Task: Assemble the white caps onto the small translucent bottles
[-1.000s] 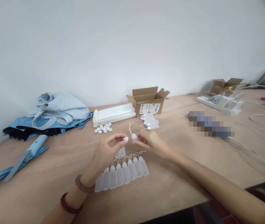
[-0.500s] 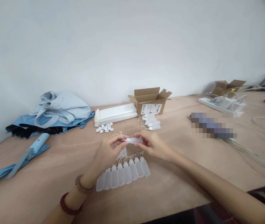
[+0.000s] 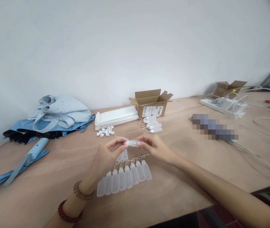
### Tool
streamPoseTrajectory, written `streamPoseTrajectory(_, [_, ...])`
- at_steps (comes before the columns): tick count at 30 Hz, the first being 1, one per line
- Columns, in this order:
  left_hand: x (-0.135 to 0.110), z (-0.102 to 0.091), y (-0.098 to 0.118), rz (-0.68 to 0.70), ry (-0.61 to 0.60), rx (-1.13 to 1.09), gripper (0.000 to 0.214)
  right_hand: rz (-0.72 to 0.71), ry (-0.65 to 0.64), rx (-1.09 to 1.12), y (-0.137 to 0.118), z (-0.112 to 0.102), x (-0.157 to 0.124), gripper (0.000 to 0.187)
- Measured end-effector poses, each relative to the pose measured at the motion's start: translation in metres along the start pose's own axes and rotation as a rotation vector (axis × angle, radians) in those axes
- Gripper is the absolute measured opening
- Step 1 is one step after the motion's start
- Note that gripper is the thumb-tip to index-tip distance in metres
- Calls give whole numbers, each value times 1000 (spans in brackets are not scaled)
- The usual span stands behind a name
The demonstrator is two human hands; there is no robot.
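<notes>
A small translucent plastic bottle (image 3: 132, 143) is held level between both hands above the wooden table (image 3: 184, 177). My left hand (image 3: 108, 155) pinches its cap end, where a thin white tether loops out. My right hand (image 3: 152, 146) pinches the bottle's body end. Just below the hands lies a row of several similar bottles (image 3: 125, 176) side by side, with one more bottle (image 3: 123, 155) behind the row. Two bead bracelets ring my left wrist.
Behind the hands are loose white caps (image 3: 105, 131), a stack of white bags (image 3: 116, 117), an open cardboard box (image 3: 151, 103) and several capped bottles (image 3: 152, 124). A blue umbrella and bag (image 3: 54, 115) lie left. A power strip (image 3: 222, 105) and cables run right.
The hands came together: the cap in my left hand and the bottle in my right hand, apart one second ago, now meet, and the bottle lies level between them.
</notes>
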State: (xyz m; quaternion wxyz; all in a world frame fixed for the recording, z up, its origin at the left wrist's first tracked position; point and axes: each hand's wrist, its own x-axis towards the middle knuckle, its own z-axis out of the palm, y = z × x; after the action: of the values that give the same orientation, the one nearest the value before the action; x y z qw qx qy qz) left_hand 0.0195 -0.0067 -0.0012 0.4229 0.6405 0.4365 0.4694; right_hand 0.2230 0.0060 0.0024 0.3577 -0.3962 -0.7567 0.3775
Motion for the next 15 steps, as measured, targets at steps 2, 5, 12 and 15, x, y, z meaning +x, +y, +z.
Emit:
streamPoseTrajectory(2, [0, 0, 0, 3, -7, -4, 19, 38, -17, 26, -3, -1, 0, 25])
streamPoseTrajectory(5, [1, -1, 2, -3, -12, 17, 21, 60, -32, 47, -6, -2, -1, 28])
streamPoseTrajectory(12, [1, -2, 4, -130, -68, -44, 24, -17, -42, -29, -3, -3, 1, 27])
streamPoseTrajectory(15, [0, -1, 3, -201, -103, -123, 24, -102, -11, -155, -1, -3, 0, 26])
